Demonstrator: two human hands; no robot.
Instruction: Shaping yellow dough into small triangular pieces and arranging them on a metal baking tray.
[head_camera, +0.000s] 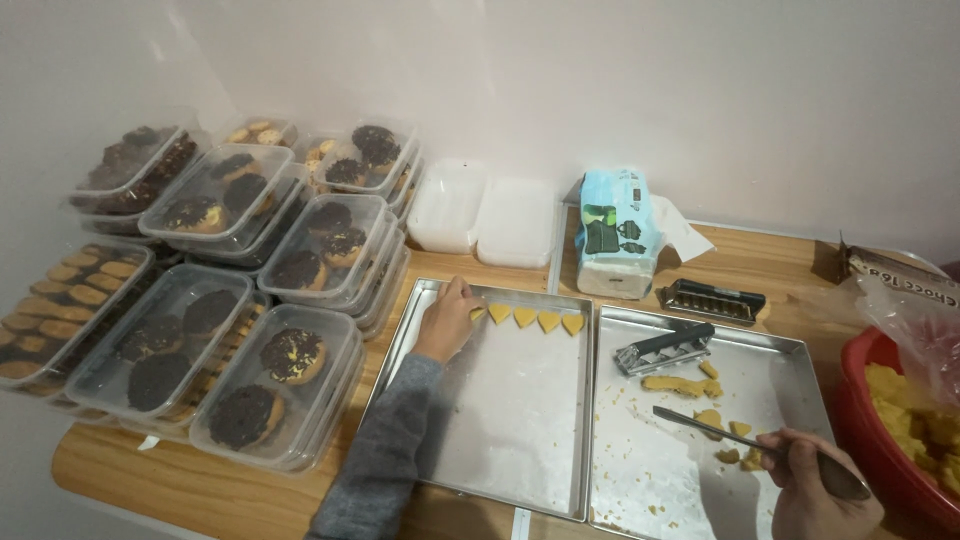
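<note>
Left hand (447, 322): pinching a heart-shaped dough piece (478, 313) onto the left tray (520, 470) (soft, fragile; lifting by edges seems wisest);
Right hand (815, 490): gripping a knife (700, 425)

I see four flat, yellow heart-shaped dough pieces (535, 319) lying in a row along the far edge of the left metal tray (510, 420). A thin metal knife (740, 438) lies slanted over dough scraps (735, 440) on the right tray (640, 480).

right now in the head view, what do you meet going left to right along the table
stacked clear tubs of cookies → left hand → row of heart-shaped dough pieces → right tray → right hand holding a knife → red bowl
</note>
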